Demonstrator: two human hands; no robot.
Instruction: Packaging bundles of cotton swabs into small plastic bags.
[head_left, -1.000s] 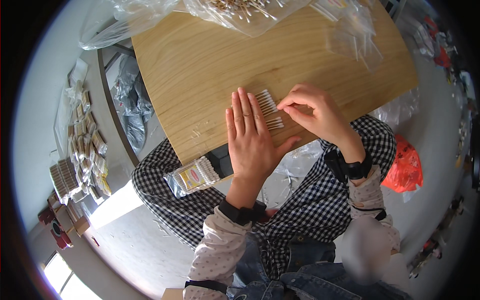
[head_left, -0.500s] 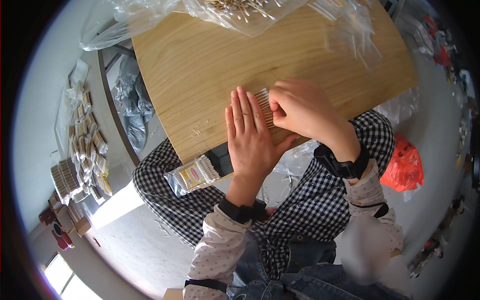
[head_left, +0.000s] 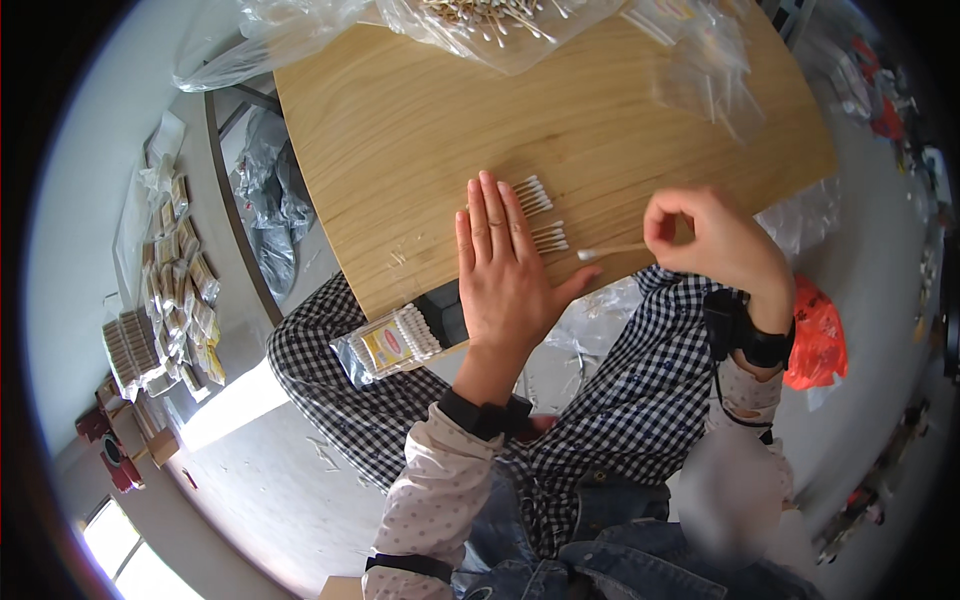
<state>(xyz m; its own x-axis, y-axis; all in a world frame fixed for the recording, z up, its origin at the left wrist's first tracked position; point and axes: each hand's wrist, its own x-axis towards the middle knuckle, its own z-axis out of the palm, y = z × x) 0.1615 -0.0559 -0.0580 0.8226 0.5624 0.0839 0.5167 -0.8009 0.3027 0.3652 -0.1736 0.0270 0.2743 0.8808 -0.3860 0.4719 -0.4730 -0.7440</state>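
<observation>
My left hand lies flat on the wooden table, fingers stretched out over a row of cotton swabs. Their white tips stick out past its right side in two groups, with a gap between them. To the right, my right hand pinches a single cotton swab by one end, its other white tip pointing left toward the row. Beside my left wrist, a clear packet of cotton swabs lies at the table's near edge, partly filled rows of white tips showing.
At the far edge sits a clear plastic bag with a heap of loose swabs. Empty clear bags lie at the far right. Several filled packets are piled at the left. A red bag stands beside my right knee.
My right hand has moved right, away from the row, drawing one cotton swab out with it. A gap now shows in the row. My left hand stays pressed flat.
</observation>
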